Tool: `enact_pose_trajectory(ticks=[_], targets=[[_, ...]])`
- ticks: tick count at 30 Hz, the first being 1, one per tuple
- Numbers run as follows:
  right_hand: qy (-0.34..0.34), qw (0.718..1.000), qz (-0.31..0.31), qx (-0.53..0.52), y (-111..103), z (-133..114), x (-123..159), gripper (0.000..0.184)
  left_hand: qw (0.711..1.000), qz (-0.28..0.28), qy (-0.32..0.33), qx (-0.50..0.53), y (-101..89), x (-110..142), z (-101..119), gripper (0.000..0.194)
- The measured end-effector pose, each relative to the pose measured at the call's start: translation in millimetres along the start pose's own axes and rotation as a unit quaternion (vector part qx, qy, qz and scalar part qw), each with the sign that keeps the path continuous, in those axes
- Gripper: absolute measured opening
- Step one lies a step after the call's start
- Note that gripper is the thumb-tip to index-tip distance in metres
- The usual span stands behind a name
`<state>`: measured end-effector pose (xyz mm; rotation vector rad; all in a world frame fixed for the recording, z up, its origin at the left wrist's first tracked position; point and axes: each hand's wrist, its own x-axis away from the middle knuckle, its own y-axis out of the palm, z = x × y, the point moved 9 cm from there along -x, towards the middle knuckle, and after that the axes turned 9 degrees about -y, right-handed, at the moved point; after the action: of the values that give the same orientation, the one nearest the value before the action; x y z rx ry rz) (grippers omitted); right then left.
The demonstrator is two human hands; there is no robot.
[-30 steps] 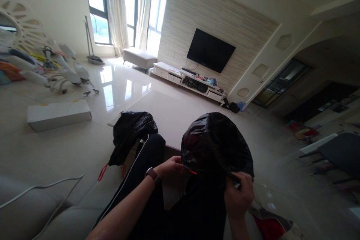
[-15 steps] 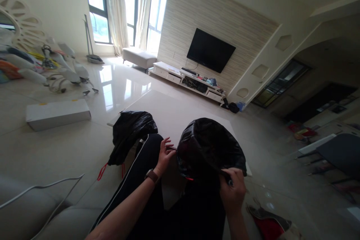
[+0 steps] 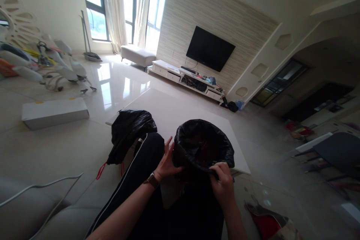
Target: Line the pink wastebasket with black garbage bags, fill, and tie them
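Note:
A black plastic trash bag [image 3: 185, 157] stands in front of my knees with its round mouth open towards me, dark inside with a faint red patch. It looks draped over a round rim; what supports it is hidden. My left hand [image 3: 168, 161], a watch on its wrist, lies against the bag's left side with fingers stretched and thumb across the front. My right hand [image 3: 223, 180] is closed on the near right edge of the bag's mouth. A second black trash bag [image 3: 131, 129] with red drawstrings sits left of my knee.
Behind the bags spreads a low white table [image 3: 165, 103]. A white box [image 3: 56, 112] lies on the floor at left. A TV stand [image 3: 165, 73] is at the far wall, a dark table [image 3: 340, 150] at right. A white cable [image 3: 42, 186] crosses the sofa.
The bag's mouth has tipped towards me and now shows its inside. My left hand has moved onto the bag's side, and my right hand has shifted left and up along the edge.

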<state>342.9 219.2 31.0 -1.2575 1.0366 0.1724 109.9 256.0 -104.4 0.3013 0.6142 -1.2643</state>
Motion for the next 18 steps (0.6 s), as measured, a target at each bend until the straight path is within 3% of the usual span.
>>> enact_pose_trajectory(ticks=[3,8,14,18], targets=[[-0.022,1.0,-0.018,-0.01,4.8,-8.4,-1.6,0.016,1.0,-0.018,0.018,0.006,-4.2,2.0,6.4,0.116],[-0.045,0.997,-0.067,0.004,10.5,-14.7,-5.2,0.016,1.0,0.011,-0.006,0.019,-14.5,4.3,5.6,0.092],[-0.049,0.994,-0.097,0.002,22.5,-14.2,-14.9,0.014,0.99,0.043,-0.131,0.038,-18.2,3.0,-14.0,0.054],[-0.022,0.998,-0.057,0.004,15.9,-14.4,-20.5,0.036,0.978,0.069,-0.178,0.088,-20.8,1.9,-22.6,0.044]])
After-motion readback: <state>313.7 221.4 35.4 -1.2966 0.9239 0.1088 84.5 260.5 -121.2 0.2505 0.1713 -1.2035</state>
